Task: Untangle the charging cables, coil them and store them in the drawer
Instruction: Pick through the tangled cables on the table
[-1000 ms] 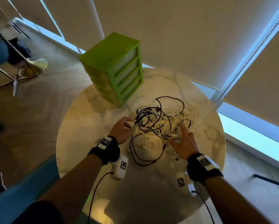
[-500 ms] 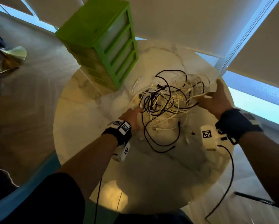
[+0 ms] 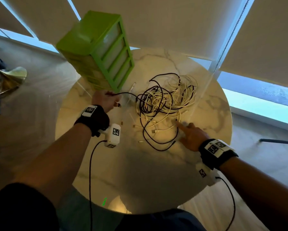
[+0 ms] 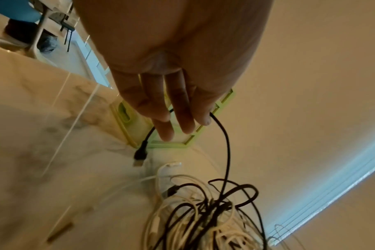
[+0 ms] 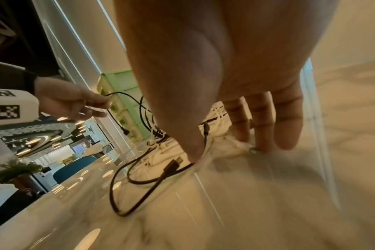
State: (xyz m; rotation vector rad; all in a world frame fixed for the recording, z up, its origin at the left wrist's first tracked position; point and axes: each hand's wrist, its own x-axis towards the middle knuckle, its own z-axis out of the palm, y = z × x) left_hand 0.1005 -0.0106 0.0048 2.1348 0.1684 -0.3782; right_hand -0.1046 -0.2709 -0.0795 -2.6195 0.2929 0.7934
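A tangle of black and white charging cables [image 3: 165,100] lies on the round marble table [image 3: 148,180]. My left hand [image 3: 111,97] pinches a black cable [image 4: 224,143] near its end, lifted just in front of the green drawer unit [image 3: 100,49]. The cable's plug [image 4: 140,152] dangles below my fingers. My right hand [image 3: 185,127] rests with straight fingers on the table at the tangle's near right edge. Its thumb [image 5: 190,148] presses down beside a black cable loop [image 5: 122,186]. All drawers look closed.
The drawer unit stands at the table's far left edge. Loose cable ends and plugs [image 3: 135,125] lie scattered between my hands. Window blinds [image 3: 173,22] hang behind the table. A chair base [image 3: 8,80] stands on the floor at left.
My left hand has pulled a black cable end out of the tangle toward the drawer unit. My right hand has come back from the far right side to the near edge and presses down.
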